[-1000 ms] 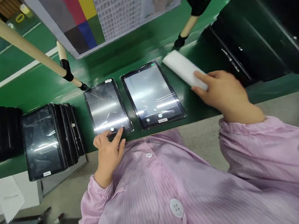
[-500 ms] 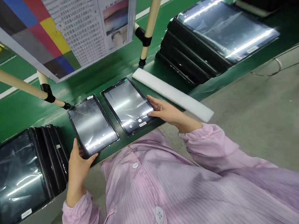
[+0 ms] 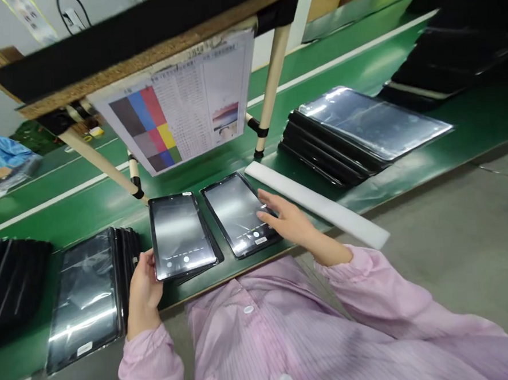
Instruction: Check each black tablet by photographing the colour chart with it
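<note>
My left hand point(image 3: 145, 288) is closed on the near left edge of a tablet point(image 3: 181, 234), whose screen faces up with small round icons along its near end. This tablet looks slightly raised, and the edge of a dark flat piece point(image 3: 218, 250) shows from under it. A second tablet point(image 3: 238, 211) lies to the right on the green table. Over its right edge is my right hand point(image 3: 285, 217), thumb and fingers apart; whether a fingertip touches the screen I cannot tell. A white foam strip point(image 3: 315, 200) lies beside the right hand.
Stacks of dark tablets stand at left point(image 3: 86, 303) and right point(image 3: 362, 126), with another dark stack point(image 3: 12, 285) farther left. A pipe frame point(image 3: 273, 85) carries a printed sheet point(image 3: 184, 102) above the far side. The table's front edge point(image 3: 191, 297) runs before me.
The left tablet's near end has come up, with my left hand now gripping its edge and icons showing on its screen. My right hand's fingers have moved over its tablet. The view has tilted up.
</note>
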The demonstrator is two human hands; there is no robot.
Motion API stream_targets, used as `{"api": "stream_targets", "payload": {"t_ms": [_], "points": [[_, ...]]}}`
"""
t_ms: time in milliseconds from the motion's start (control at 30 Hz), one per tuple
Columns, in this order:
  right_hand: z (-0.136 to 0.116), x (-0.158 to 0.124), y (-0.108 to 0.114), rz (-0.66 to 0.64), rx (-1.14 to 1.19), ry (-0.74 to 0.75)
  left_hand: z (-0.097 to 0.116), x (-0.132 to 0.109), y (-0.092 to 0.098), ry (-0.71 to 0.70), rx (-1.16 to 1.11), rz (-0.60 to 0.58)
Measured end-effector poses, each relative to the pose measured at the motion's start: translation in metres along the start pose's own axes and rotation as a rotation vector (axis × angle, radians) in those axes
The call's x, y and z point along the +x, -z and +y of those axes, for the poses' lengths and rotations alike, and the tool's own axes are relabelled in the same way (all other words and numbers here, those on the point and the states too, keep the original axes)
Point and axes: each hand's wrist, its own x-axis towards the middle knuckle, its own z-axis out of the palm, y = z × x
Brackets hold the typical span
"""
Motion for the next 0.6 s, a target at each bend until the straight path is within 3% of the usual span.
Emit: {"api": "stream_targets", "payload": {"t_ms": [133, 267, 400, 600], "points": [[-0.042, 0.002, -0.028, -0.246, -0.117, 0.134, -0.003, 0.002, -0.010, 0.001, -0.096, -0.022], [-0.065, 0.006, -0.057, -0.414, -0.123, 0.241, -0.008, -0.017, -0.018, -0.070, -0.183, -0.021], [-0.077, 0.004, -0.066, -0.378, -0.027, 0.268, -0.008, -0.049, -0.029, -0.157, -0.277, -0.090], [-0.094, 0.002, -0.055, -0.154, 0.504, 0.206, 0.010, -0.072, -0.057, -0.305, -0.223, -0.292]]}}
